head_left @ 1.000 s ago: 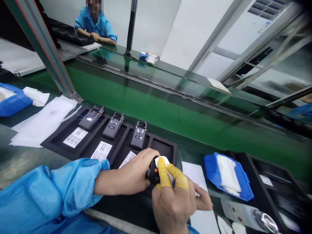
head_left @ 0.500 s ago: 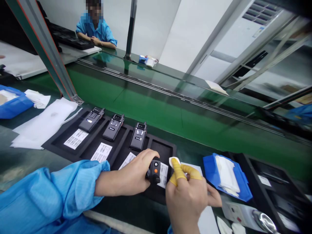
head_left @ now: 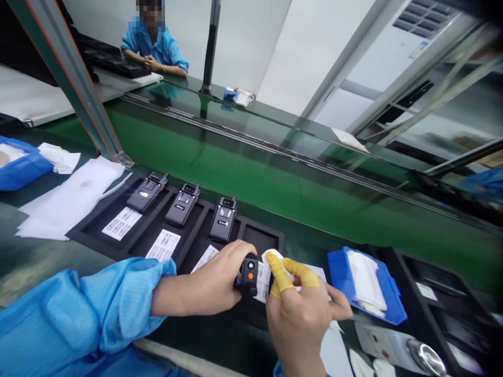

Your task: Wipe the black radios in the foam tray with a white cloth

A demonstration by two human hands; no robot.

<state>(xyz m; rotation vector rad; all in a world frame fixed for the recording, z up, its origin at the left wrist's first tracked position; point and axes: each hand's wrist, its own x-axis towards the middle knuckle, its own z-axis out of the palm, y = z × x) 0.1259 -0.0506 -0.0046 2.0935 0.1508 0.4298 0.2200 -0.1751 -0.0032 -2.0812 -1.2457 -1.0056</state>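
My left hand grips a small black radio with an orange button, held over the right end of a black foam tray. My right hand, with yellow finger cots on thumb and forefinger, pinches a small white wipe right beside the radio. Three more black radios stand in the tray's slots, each with a white barcode label lying in front of it. Another label lies in the slot under the held radio.
A blue tray of white wipes sits to the right, beside another black tray. White sheets and a blue bin lie at left. A green conveyor belt runs behind. A person in blue sits far across.
My right hand pulled the wipe off the radio to the right, then came back close to it. My left hand kept hold of the radio almost without moving.
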